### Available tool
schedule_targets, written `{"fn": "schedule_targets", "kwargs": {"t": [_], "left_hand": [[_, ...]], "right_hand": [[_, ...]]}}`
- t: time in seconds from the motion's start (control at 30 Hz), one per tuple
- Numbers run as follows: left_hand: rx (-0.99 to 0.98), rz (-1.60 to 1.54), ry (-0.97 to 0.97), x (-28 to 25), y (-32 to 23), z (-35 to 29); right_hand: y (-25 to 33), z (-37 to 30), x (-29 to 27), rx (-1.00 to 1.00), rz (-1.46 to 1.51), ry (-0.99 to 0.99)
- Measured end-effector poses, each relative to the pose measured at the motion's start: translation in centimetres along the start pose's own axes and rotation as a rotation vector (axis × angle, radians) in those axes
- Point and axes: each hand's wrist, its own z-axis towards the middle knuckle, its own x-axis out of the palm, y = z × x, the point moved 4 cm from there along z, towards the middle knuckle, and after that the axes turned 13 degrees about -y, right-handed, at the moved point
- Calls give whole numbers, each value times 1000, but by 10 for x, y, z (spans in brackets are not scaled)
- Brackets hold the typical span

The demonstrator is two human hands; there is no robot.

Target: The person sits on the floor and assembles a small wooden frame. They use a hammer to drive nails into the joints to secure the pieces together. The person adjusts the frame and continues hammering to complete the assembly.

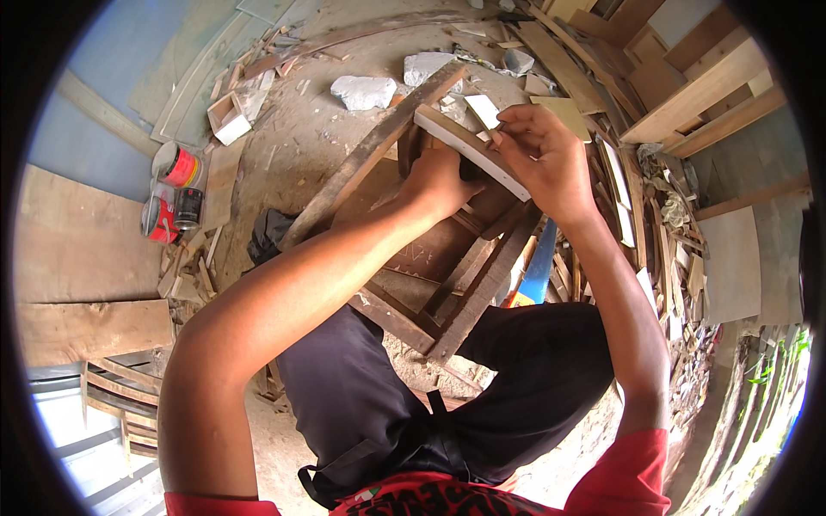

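Observation:
A wooden strip (471, 152) with a white face lies across the upper part of a dark wooden frame (482, 297) that rests before my knees. My left hand (437, 182) is at the near side of this strip, its fingers curled behind the wood and partly hidden. My right hand (544, 159) is over the strip's right part, thumb and forefinger pinched together. Something small and thin may be between those fingertips; it is too small to name. Beside the frame's right rail is a blue tool blade (539, 265) with an orange part at its lower end.
Paint cans (177, 165) stand at the left near a small open box (228, 119). Pale stone blocks (363, 92) lie on the floor beyond the frame. Wood scraps and boards (667, 249) pile up along the right, below wooden shelving (697, 77).

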Motion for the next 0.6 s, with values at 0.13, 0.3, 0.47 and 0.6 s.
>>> {"fn": "schedule_targets", "kwargs": {"t": [0.13,0.3,0.47,0.6], "left_hand": [[29,49,-26,-2,0,2],[55,30,-41,-2,1,2],[43,33,-30,-4,-1,1],[3,18,-17,-7,-4,0]], "right_hand": [[1,1,0,0,-3,6],[3,1,2,-62,-37,-5],[11,0,5,-80,-78,11],[14,-2,7,-126,-91,16]]}}
